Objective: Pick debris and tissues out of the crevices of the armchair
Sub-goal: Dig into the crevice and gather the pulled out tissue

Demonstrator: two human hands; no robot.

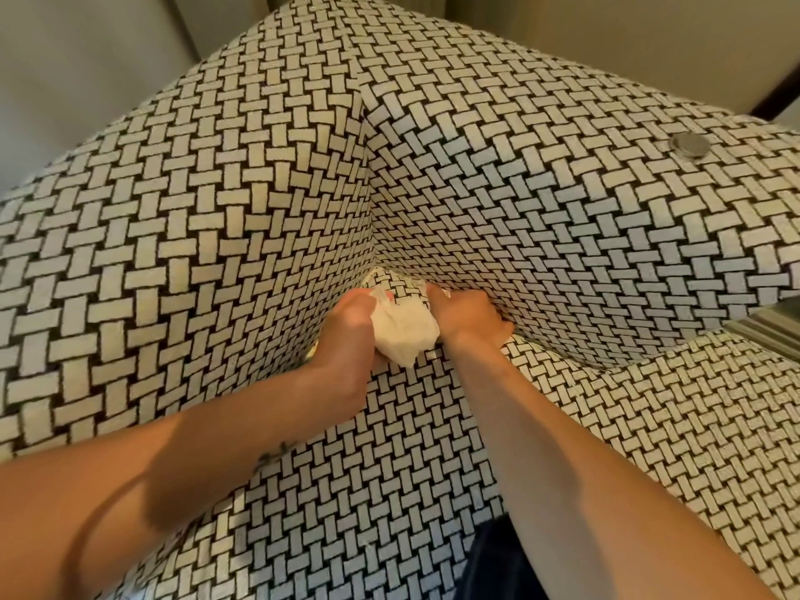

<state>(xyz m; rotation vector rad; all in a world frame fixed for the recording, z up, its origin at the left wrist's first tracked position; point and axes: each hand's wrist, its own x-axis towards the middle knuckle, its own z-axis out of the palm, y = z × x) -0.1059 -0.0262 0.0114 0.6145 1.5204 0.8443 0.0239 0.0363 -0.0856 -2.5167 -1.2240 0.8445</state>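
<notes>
Left grip [350, 324] is curled round a crumpled white tissue [404, 331], with its fingertips buried under the wad. Right grip [469, 318] sits just right of the tissue, its fingers pushed down out of sight, so whether it holds anything cannot be told. Both are at the corner crevice [377, 270] of the armchair [216, 210], whose black-and-white basket-weave cloth fills nearly the whole view. Its upholstered panels rise left and right of the crevice, and its seat spreads below to the bottom edge, where it is cut off. Low and right of the crevice, a patch of dark blue cloth [498, 565] is cropped by the frame, and what it belongs to is unclear. The tissue lies right at the foot of the crevice, between the two grips, and a scrap of white shows at the right grip's knuckles. Up and far right of the crevice, a round grey disc [689, 145] sits in the right panel. Below and left of the crevice, a small dark mark [277, 450] on the left forearm is too blurred to read.
</notes>
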